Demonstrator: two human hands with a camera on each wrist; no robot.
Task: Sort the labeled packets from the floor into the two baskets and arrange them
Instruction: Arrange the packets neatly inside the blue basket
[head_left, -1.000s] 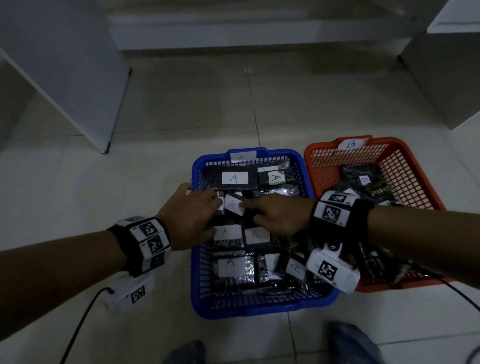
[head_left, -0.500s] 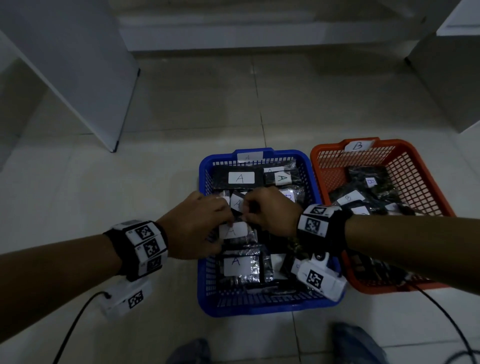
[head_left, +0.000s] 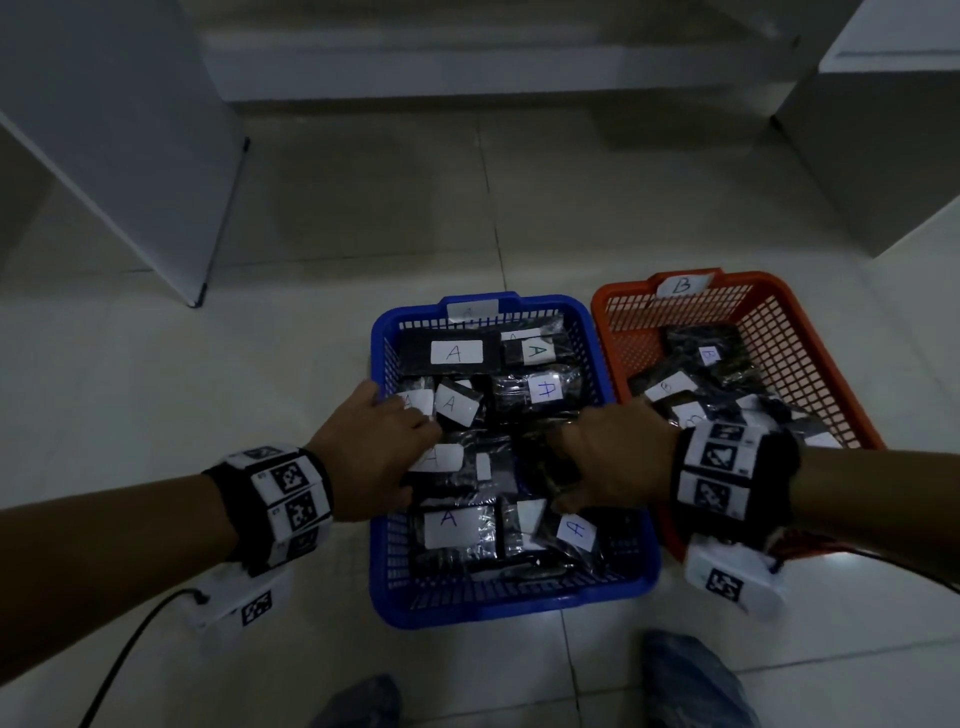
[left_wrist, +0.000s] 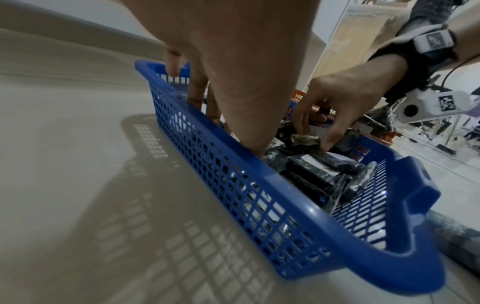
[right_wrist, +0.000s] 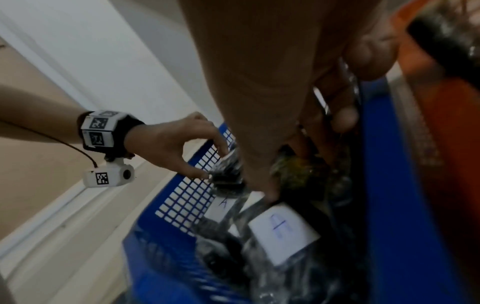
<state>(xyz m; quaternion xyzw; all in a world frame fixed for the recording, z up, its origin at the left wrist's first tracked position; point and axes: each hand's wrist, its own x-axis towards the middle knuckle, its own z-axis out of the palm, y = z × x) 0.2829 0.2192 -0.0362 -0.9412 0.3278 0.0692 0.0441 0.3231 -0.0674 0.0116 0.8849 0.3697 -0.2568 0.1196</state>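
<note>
Both my hands inside blue basket (head_left: 613, 590), among A-labeled packets (head_left: 457, 353). Left hand (head_left: 371, 457) pinches packet (right_wrist: 226, 176). Right hand (head_left: 613, 460) fingers curled round dark packet (left_wrist: 306, 142), seemingly. Orange basket (head_left: 810, 338) alongside.

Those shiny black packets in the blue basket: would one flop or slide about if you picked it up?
Probably a bit of both. The packets are wrapped in glossy, crinkled film, so the wrap likely feels slick and gives under the fingers. The contents look blocky, so a packet should hold its shape. The right hand pinches one by its edge, suggesting they are light.
</note>
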